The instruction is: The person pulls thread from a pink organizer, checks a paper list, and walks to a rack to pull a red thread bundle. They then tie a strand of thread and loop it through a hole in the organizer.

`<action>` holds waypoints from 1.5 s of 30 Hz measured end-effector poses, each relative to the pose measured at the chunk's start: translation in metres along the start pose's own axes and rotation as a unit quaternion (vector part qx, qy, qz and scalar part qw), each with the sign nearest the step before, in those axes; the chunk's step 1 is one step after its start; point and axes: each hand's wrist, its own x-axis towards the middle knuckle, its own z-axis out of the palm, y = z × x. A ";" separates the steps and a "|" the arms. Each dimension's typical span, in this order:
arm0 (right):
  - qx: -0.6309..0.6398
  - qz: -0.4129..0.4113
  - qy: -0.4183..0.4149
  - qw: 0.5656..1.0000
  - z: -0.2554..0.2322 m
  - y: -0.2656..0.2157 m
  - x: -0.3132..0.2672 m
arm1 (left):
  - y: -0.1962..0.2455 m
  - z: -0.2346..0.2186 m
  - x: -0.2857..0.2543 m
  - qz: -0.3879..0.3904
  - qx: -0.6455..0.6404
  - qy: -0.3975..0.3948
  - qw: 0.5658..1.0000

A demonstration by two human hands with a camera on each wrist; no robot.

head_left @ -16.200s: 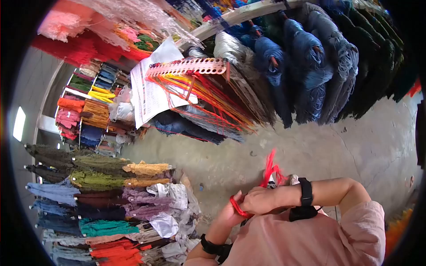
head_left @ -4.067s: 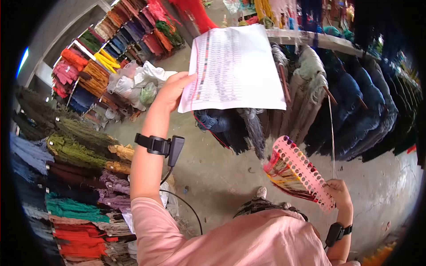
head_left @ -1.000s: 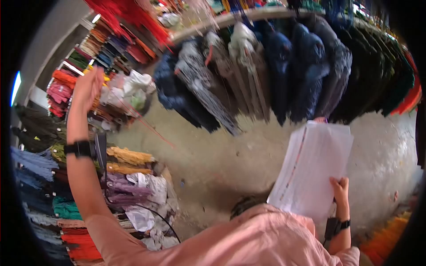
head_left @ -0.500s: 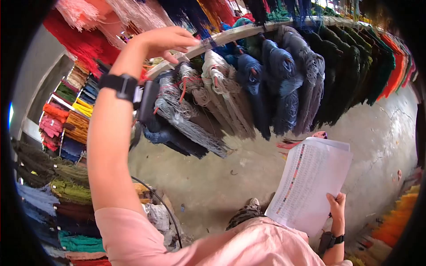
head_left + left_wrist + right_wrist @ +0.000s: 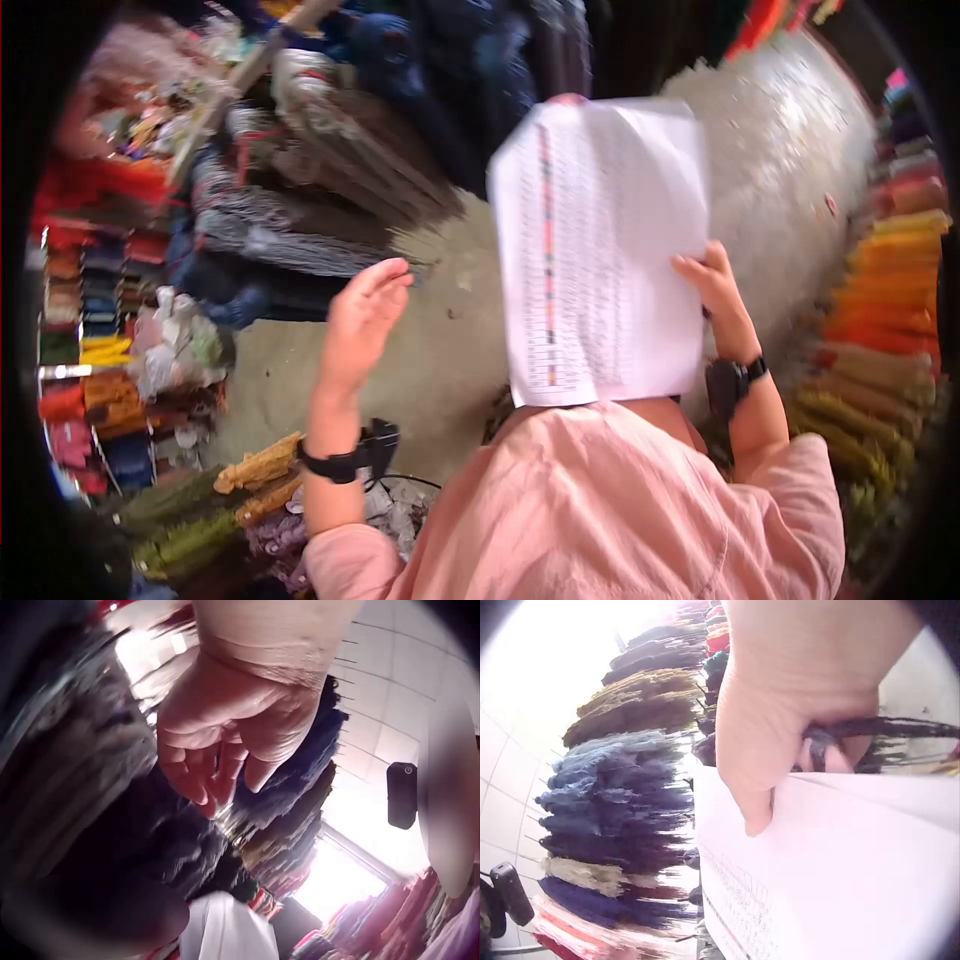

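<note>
My right hand point(image 5: 722, 290) grips printed paper sheets point(image 5: 620, 250) by their right edge. In the right wrist view, the thumb point(image 5: 759, 814) lies on the front of the paper point(image 5: 840, 840), and the other fingers curl behind it. A dark strand point(image 5: 907, 727) runs out from those fingers. The top sheet carries rows of print and a column of coloured marks. A small pink edge point(image 5: 567, 99) shows above the paper. My left hand point(image 5: 365, 325) hangs in the air left of the sheets, its fingers loosely bent and holding nothing, as the left wrist view of the hand point(image 5: 232, 727) also shows.
Grey and blue yarn skeins point(image 5: 290, 225) hang from a rail point(image 5: 235, 85) at the upper left. Orange and yellow skeins point(image 5: 890, 290) line the right side. Plastic bags point(image 5: 180, 345) sit by the far-left rack. Concrete floor point(image 5: 450, 315) lies between.
My left hand has come down from the rail of skeins toward the paper. The view has swung right. Earlier, my left hand held the sheets and my right hand a pink punched card with yarns.
</note>
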 end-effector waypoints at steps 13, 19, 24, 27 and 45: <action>0.096 -0.019 -0.100 0.990 0.024 -0.009 -0.009 | -0.023 0.088 -0.001 -0.116 -0.315 -0.044 0.941; 0.107 -0.021 -0.115 0.987 0.026 -0.012 -0.008 | -0.024 0.085 -0.005 -0.113 -0.320 -0.028 0.940; 0.106 -0.039 -0.131 0.985 0.032 -0.019 -0.006 | -0.017 0.080 -0.006 -0.094 -0.327 0.010 0.940; 0.100 -0.037 -0.154 0.982 0.038 -0.019 -0.003 | -0.009 0.076 -0.004 -0.066 -0.327 0.044 0.942; 0.086 -0.033 -0.208 0.974 0.045 -0.026 0.002 | 0.017 0.063 0.007 0.008 -0.298 0.124 0.947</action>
